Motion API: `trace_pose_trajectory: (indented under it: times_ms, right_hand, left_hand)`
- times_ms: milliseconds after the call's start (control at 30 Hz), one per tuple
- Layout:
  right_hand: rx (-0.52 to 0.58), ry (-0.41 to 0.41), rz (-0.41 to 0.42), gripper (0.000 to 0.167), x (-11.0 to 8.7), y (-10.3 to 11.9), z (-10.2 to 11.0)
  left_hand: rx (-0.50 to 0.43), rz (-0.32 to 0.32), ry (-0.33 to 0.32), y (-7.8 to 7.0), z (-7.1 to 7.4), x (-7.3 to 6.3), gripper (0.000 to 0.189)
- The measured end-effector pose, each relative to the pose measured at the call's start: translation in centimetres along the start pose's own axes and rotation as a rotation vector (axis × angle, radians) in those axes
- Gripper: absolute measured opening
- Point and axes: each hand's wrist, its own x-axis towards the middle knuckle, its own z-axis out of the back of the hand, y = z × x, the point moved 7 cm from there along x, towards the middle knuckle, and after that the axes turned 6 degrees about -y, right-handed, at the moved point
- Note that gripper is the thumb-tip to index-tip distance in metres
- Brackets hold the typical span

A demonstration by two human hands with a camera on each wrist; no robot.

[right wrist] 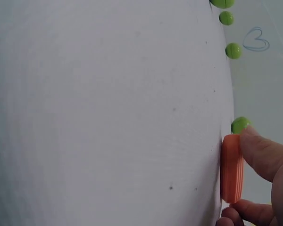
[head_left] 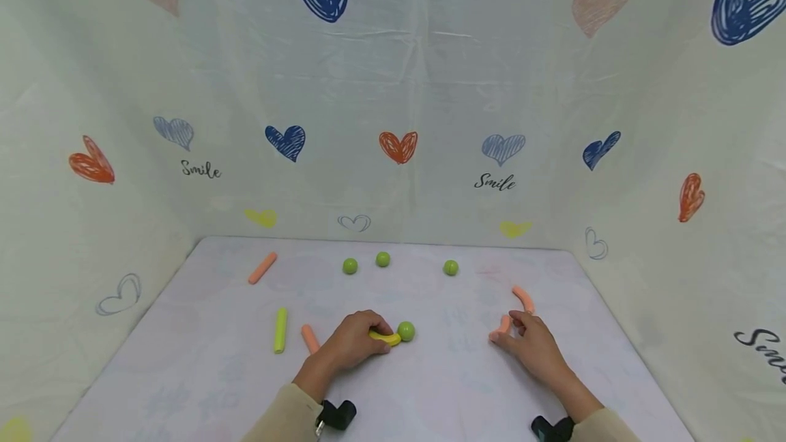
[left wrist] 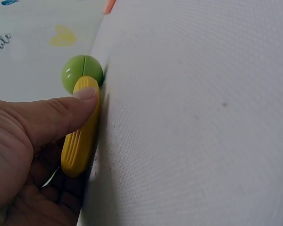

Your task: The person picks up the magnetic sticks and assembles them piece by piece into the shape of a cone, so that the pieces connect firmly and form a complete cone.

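My left hand (head_left: 355, 341) pinches a yellow, ridged, curved stick (left wrist: 79, 141) low over the white tabletop, the thumb on its upper end in the left wrist view. Right at the stick's tip is a green ball (head_left: 406, 331) with a groove round it. My right hand (head_left: 540, 350) holds a short orange, ridged, curved piece (right wrist: 232, 168) between thumb and fingertips, close against the table surface. A second orange curved piece (head_left: 523, 299) lies just beyond the right fingers. Part of the yellow stick is hidden by the left hand in the head view.
Three more green balls, one of them the middle ball (head_left: 383, 259), sit along the table's back. On the left lie an orange stick (head_left: 263, 268), a yellow-green stick (head_left: 280, 330) and another orange stick (head_left: 310, 338) beside the left wrist. A heart-printed curtain (head_left: 344, 87) surrounds the table.
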Motion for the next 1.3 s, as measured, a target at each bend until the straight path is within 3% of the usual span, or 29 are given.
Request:
trace_pose_trajectory:
  times_ms: [667, 833, 1100, 1300]
  right_hand:
    - [0.091, -0.004, 0.005, 0.065, 0.5, 0.6, -0.7]
    - [0.106, -0.027, -0.013, 0.051, 0.8, 0.9, -0.6]
    - [0.142, -0.038, -0.021, 0.043, 1.5, 1.6, -1.3]
    - [0.278, 0.007, -0.048, 0.041, 2.0, 3.6, -2.7]
  left_hand:
    - [-0.006, 0.018, 0.006, 0.1, 0.1, 0.0, 0.016]
    - [-0.006, -0.001, 0.006, 0.0, 0.1, 0.0, 0.016]
    - [0.000, -0.035, 0.006, -0.4, 0.2, -0.2, 0.017]
    - [0.015, -0.037, 0.003, -0.3, 0.2, -0.1, 0.017]
